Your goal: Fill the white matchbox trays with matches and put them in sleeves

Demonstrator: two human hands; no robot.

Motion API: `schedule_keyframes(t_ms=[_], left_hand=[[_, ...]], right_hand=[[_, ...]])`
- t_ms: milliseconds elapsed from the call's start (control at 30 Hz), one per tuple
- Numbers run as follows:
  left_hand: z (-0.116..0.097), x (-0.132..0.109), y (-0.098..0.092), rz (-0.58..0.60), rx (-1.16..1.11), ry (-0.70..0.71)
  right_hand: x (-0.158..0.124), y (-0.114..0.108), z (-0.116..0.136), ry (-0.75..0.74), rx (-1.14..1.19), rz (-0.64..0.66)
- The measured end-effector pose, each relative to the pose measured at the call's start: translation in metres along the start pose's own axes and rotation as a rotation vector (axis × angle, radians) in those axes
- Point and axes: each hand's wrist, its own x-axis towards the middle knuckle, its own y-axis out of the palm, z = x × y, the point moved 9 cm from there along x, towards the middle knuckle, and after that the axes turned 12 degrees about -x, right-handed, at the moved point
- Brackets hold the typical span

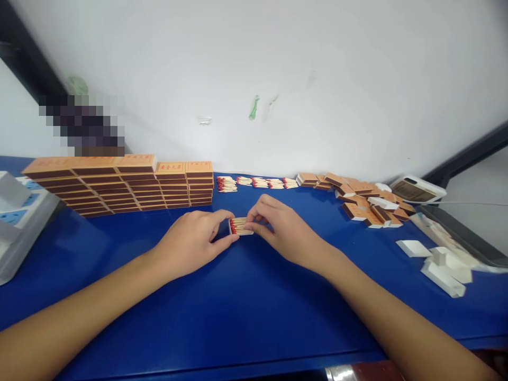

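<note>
Between my hands is an open matchbox tray (252, 233) filled with red-tipped matches (239, 226), their heads toward the left. My left hand (194, 238) grips the tray's left end between thumb and forefinger. At the right end, the thumb and forefinger of my right hand (283, 227) are pinched on the pale ends of the matches. My right fingers partly hide that end. Behind the tray, several small bundles of loose matches (260, 182) lie in a row along the wall.
Closed matchboxes (130, 185) form a tall stacked block at the left. At the right lie a loose heap of matchbox sleeves (357, 201), empty white trays (442, 278) and a phone (418, 189). A power strip (24, 222) sits at the far left of the blue table (238, 317).
</note>
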Motion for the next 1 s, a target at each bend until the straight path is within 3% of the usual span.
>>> schedule_keyframes(t_ms=[100, 167, 333, 433, 533, 767, 900, 1000], left_hand=[[-0.004, -0.002, 0.002, 0.006, 0.008, 0.027], [-0.006, -0.003, 0.003, 0.015, 0.018, 0.033], [-0.007, -0.005, 0.008, 0.040, 0.040, 0.021], [-0.008, -0.006, 0.009, 0.046, 0.043, 0.023], [-0.010, -0.006, 0.010, 0.052, 0.050, 0.025], [-0.005, -0.004, 0.007, 0.014, 0.052, 0.001], [0.002, -0.003, 0.003, -0.005, 0.055, -0.044], [0.003, -0.002, 0.003, 0.002, 0.043, -0.053]], right_hand=[[0.001, 0.005, 0.000, -0.007, -0.008, 0.047], [0.001, -0.004, -0.009, 0.018, 0.002, 0.016], [-0.005, -0.027, -0.065, 0.262, -0.227, -0.104], [-0.008, -0.016, -0.095, 0.399, -0.298, -0.052], [-0.004, -0.003, -0.104, 0.448, -0.286, -0.060], [0.008, 0.002, -0.088, 0.352, -0.267, -0.067], [0.006, -0.005, -0.053, 0.143, -0.025, -0.044], [0.003, 0.003, -0.025, 0.034, 0.077, 0.052]])
